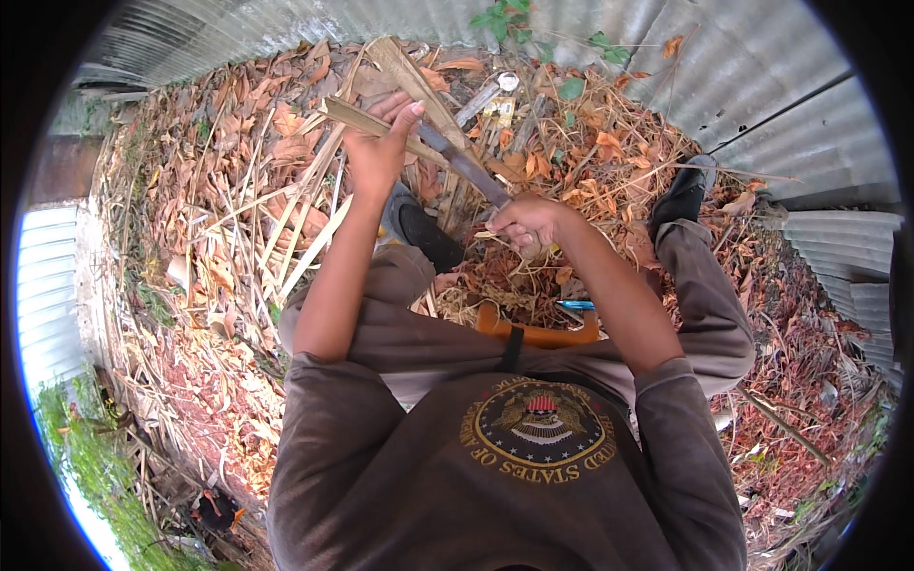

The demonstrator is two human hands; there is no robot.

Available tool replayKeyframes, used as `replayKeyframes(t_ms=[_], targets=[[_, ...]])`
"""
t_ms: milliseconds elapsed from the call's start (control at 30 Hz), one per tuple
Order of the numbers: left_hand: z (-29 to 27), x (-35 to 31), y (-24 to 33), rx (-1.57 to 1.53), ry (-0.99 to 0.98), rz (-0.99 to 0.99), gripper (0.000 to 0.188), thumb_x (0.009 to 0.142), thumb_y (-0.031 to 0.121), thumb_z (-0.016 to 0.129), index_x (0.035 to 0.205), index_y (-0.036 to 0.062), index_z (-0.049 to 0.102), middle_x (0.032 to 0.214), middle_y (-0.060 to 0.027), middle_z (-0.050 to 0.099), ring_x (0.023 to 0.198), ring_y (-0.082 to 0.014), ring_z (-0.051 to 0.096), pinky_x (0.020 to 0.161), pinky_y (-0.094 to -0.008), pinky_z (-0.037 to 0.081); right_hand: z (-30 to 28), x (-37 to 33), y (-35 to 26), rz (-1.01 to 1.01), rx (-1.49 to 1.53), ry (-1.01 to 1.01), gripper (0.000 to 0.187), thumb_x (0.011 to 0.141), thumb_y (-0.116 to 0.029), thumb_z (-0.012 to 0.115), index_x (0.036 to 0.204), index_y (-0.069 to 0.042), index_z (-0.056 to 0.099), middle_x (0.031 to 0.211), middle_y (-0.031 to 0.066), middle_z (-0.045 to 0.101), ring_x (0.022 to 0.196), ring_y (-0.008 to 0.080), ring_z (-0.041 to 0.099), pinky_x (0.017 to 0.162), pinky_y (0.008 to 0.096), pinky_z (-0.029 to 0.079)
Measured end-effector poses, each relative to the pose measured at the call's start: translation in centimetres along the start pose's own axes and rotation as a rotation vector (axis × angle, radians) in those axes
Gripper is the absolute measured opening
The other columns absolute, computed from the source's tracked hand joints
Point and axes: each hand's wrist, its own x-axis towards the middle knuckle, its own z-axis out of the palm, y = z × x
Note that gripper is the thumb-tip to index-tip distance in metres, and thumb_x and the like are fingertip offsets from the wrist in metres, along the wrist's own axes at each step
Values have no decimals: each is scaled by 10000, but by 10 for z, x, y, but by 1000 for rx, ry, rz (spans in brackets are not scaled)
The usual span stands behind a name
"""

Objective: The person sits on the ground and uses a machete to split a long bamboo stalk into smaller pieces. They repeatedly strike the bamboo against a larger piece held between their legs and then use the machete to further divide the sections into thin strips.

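My right hand (529,225) is wrapped around the handle of a long knife (466,169) with a dark, flat blade. The blade points away to the upper left, its tip close to my left hand (379,152). A split strip of pale wood or bamboo (350,115) lies across my left palm, between the thumb and the fingers. Just beyond the knife, a wider split piece (415,84) slants over the leaf litter and passes behind the blade. Where the strip's right end lies against this piece, I cannot tell whether they touch.
Dry leaves and stalks (228,190) cover the ground. Corrugated metal sheets (743,76) stand along the far side and right. My shoes (428,240) flank the work spot. An orange object (543,335) and a blue item (575,305) lie between my legs. A stick (785,423) lies at right.
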Motion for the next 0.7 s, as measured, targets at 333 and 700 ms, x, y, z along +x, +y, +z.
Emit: replayKeyframes(t_ms=[333,700], targets=[[3,-3,8,289,44,56,253,778,214,796,757,-12,685,573,-9,608,514,-63,495,500,-254,424,37,-14,-35,-231,-1041,742,262,725,-83,614,972,-1,638,978,215,667,946,355,649,840,436,516],[3,3,7,342,51,80,272,781,221,795,723,-15,672,523,-9,577,466,-50,466,451,-250,391,15,32,2,-376,-939,782,298,732,-133,644,990,14,626,818,231,662,794,390,653,736,444,523]])
